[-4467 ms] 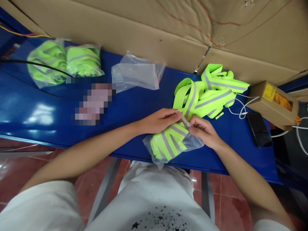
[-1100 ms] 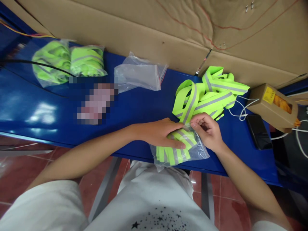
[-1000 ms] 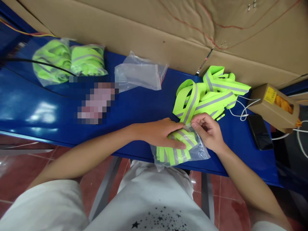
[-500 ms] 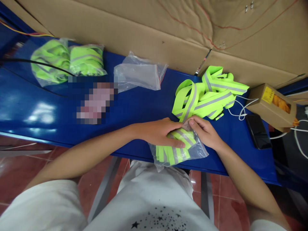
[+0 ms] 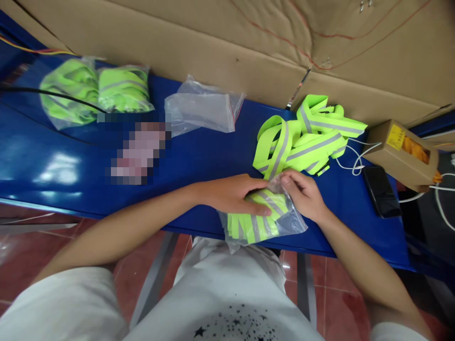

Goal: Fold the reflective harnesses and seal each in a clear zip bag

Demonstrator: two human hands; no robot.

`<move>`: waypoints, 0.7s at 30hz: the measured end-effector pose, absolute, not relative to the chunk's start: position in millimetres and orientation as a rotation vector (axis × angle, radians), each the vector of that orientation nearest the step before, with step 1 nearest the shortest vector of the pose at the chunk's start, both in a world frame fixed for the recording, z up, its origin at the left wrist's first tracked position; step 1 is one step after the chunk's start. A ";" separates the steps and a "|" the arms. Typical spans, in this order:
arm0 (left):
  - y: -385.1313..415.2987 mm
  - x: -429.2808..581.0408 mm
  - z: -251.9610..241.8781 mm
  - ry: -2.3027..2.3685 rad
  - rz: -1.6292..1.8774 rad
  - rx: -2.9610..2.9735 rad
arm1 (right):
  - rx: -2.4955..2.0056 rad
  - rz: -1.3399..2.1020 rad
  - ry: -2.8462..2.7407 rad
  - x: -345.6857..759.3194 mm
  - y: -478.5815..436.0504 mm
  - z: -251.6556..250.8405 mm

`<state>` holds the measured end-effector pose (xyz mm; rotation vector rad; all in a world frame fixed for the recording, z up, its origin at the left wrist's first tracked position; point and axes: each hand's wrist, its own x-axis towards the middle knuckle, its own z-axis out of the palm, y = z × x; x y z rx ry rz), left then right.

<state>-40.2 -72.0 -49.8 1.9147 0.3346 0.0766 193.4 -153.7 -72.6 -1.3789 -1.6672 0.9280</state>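
Note:
A clear plastic bag [image 5: 284,222] stuffed with folded neon-green reflective straps [image 5: 254,226] lies at the near edge of the blue table [image 5: 199,156]. My left hand [image 5: 231,194] lies flat over the bag, fingers stretched across it and pressing it down. My right hand [image 5: 304,194] pinches the bag's upper edge between thumb and fingers. Just beyond both hands sits a loose heap of reflective straps [image 5: 305,142].
Two filled strap bags [image 5: 94,90] lie at the far left, crossed by a black cable [image 5: 53,94]. Empty zip bags [image 5: 202,109] sit mid-table. At the right are a black phone [image 5: 382,192], white cable [image 5: 355,161] and small cardboard box [image 5: 403,149]. Large cardboard [image 5: 249,42] backs the table.
Earlier both hands held the bag's mouth with straps sticking out. Now the left hand lies flat on the bag and the right hand has slid along its upper edge.

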 end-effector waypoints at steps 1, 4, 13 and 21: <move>-71.0 -41.1 -50.6 0.329 0.134 1.845 | -1.383 0.850 -1.577 194.1 -154.2 -71.5; -66.6 -44.8 -48.4 0.414 0.477 1.625 | -1.386 0.667 -1.319 200.3 -153.2 -69.0; 8.7 -85.6 -32.5 1.020 1.618 1.333 | -1.356 0.689 -1.199 201.6 -146.8 -76.1; 64.3 -118.7 -79.9 1.437 1.569 1.523 | -1.395 0.698 -1.433 196.3 -151.2 -87.7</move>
